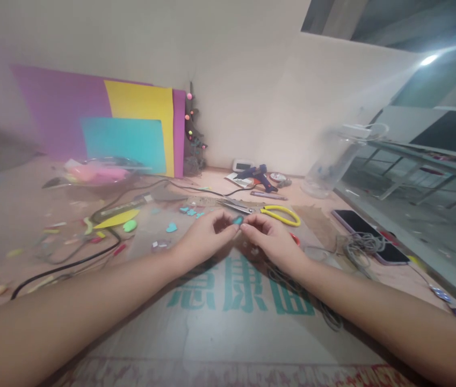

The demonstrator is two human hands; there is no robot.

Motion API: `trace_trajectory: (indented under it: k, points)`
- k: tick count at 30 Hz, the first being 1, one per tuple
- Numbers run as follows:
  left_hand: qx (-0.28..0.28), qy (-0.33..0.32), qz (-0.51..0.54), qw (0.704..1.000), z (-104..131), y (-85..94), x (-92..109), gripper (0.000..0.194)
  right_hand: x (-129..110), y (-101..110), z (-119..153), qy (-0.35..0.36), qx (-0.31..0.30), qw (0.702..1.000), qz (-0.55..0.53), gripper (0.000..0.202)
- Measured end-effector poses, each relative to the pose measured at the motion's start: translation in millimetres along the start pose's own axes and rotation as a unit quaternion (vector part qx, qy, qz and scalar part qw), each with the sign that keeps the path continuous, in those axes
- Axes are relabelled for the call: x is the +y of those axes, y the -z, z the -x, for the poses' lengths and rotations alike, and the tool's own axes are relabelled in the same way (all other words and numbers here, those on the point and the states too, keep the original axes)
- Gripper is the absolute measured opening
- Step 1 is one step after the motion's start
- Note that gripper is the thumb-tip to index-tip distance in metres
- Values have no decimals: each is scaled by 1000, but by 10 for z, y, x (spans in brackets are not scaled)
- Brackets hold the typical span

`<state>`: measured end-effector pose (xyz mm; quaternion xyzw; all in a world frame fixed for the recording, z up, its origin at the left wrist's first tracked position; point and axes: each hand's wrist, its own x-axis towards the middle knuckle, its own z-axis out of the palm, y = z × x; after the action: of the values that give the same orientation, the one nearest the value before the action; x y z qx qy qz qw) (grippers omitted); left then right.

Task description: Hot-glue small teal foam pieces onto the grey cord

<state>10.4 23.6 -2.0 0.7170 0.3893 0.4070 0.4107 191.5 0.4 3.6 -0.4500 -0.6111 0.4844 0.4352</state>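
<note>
A small teal foam piece (238, 220) is pinched between the fingertips of my left hand (211, 234) and my right hand (270, 236), which meet above the middle of the work surface. Its exact shape is partly hidden by the fingers. Just beyond the hands lie scissors with yellow handles (282, 214), blades pointing left. Several teal cut-outs lie left of my left hand, among them a heart-shaped one (171, 228). A red loop (294, 239) shows partly behind my right hand.
Purple, yellow and teal sheets (125, 145) lean against the wall. A dark blue glue gun (262, 176) rests at the back. To the right are a clear jug (328, 166), a phone (356, 228) and coiled grey cord (362, 244). A black cable (62, 272) and scraps cover the left.
</note>
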Motion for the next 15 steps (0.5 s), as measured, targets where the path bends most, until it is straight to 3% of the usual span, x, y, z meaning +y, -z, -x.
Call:
trace_trajectory:
  k: [11, 15]
  points:
    - [-26, -7, 24, 999, 2, 9, -10, 17, -58, -9, -9, 8, 20, 1000, 11, 30]
    - [0, -11, 38, 999, 10, 28, 29, 22, -64, -12, 7, 1, 17, 1000, -3, 33]
